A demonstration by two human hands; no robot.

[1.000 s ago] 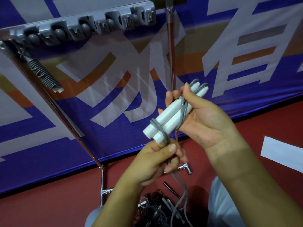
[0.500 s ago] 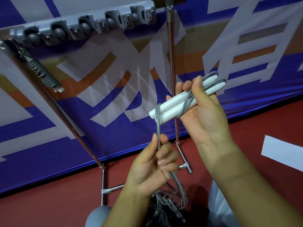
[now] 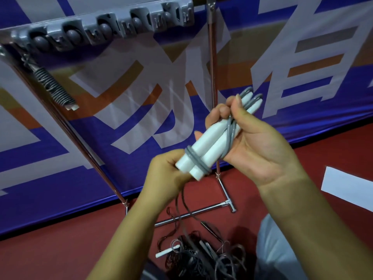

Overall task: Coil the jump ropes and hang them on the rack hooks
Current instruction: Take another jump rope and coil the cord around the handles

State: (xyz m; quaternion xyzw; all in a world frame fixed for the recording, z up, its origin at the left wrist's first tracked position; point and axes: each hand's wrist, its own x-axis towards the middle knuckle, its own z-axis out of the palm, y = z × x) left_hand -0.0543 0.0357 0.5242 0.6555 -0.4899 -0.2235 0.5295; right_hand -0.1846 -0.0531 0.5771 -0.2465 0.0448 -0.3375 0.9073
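Coiling step: right hand (image 3: 256, 142) fingers clamp handles (image 3: 210, 146); left hand (image 3: 167, 174) fingers pinch cord (image 3: 196, 160), winding. Next: continue turns, then hang on rack (image 3: 105, 27).

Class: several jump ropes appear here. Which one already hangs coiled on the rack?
The grey rope coiled tight, hanging at the rack's left end. The others are in the hands or in the floor pile.

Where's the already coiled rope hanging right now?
Head view, upper left: the coiled rope hangs from the left end of the grey hook rack, beside the slanted metal pole, well away from both hands.
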